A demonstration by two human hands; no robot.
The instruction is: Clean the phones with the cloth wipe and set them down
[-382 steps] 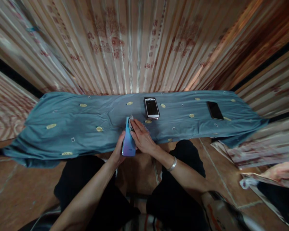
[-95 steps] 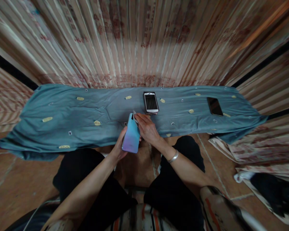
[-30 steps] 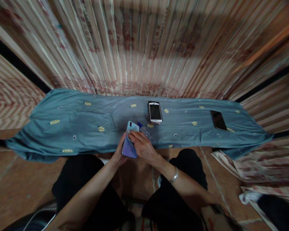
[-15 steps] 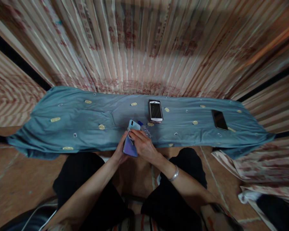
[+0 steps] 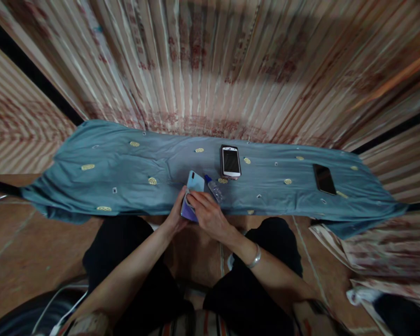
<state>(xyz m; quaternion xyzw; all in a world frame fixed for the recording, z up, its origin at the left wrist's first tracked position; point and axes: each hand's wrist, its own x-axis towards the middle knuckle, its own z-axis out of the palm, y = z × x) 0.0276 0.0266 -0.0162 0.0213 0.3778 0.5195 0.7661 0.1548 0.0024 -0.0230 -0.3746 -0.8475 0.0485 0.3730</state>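
standing nearly upright, blue phone points its camera end away.

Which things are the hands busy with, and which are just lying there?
Busy with:
- blue-purple phone, held in the left hand
- small cloth, pressed to it by the right hand

Just lying there:
- little bottle with a blue cap
- white phone
- black phone
- blue cloth under them all
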